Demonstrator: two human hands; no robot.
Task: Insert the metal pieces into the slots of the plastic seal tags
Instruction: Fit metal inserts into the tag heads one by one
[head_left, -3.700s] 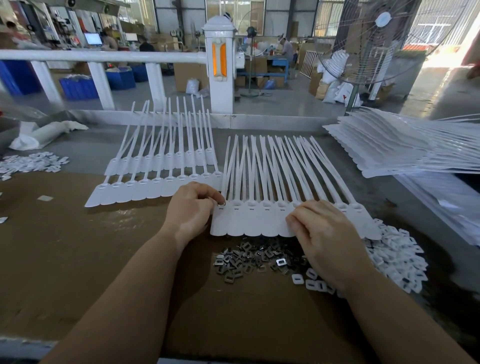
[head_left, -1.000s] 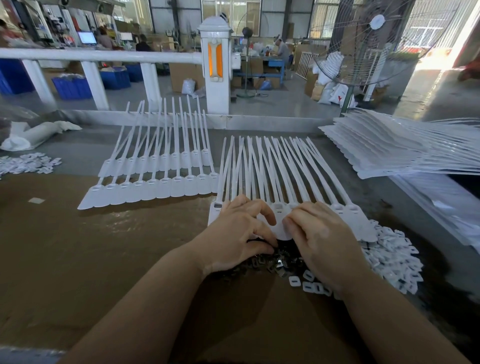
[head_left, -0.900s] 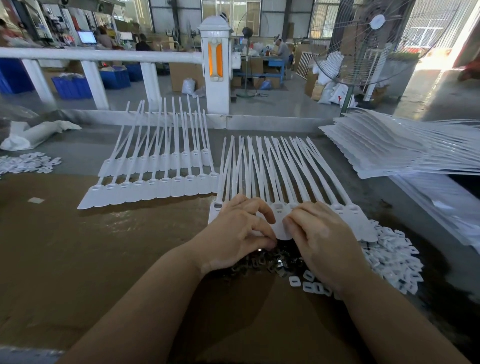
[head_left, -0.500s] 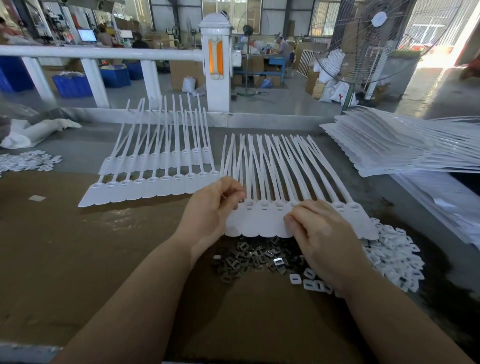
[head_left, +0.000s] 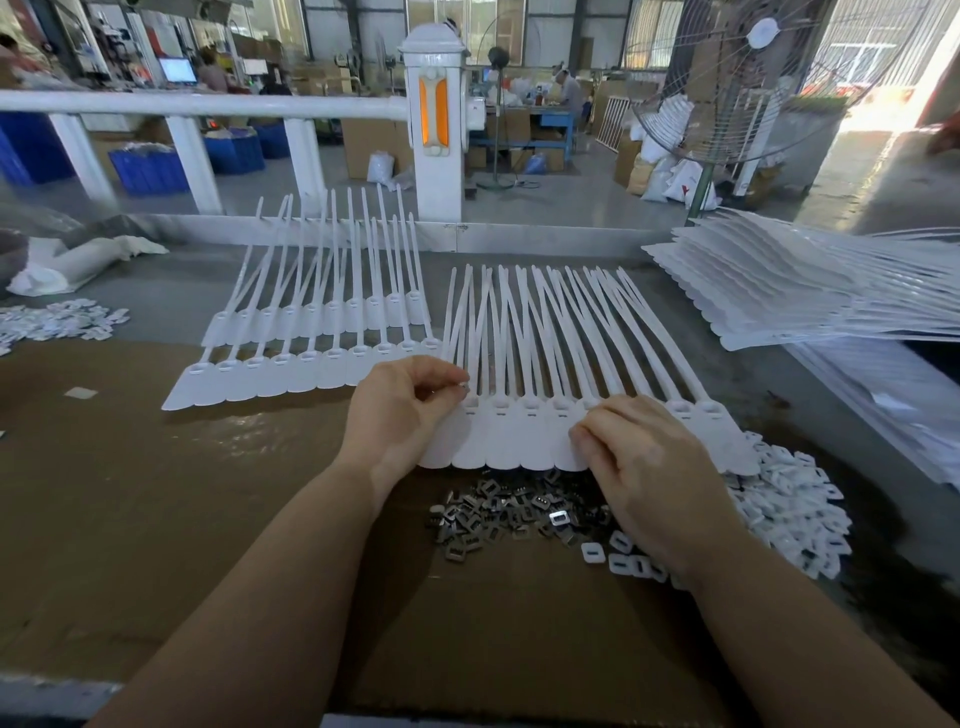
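A joined strip of white plastic seal tags (head_left: 524, 441) lies in front of me, tails fanning away. My left hand (head_left: 400, 410) is at the strip's left end, thumb and fingers pinching a small metal piece (head_left: 464, 385) just above the leftmost slots. My right hand (head_left: 649, 467) rests on the strip's right half with fingers bent, pressing it down. A heap of small metal pieces (head_left: 514, 512) lies just below the strip, between my wrists.
Two more tag strips (head_left: 311, 358) lie to the left. A tall stack of tag strips (head_left: 810, 291) sits at the right. White plastic caps (head_left: 789, 509) are piled by my right wrist, more (head_left: 57, 322) at far left. A white railing (head_left: 208, 106) borders the table.
My left hand left the metal heap, where it was a second ago, and moved up and left to the strip's left end with a piece pinched. My right hand stayed put.
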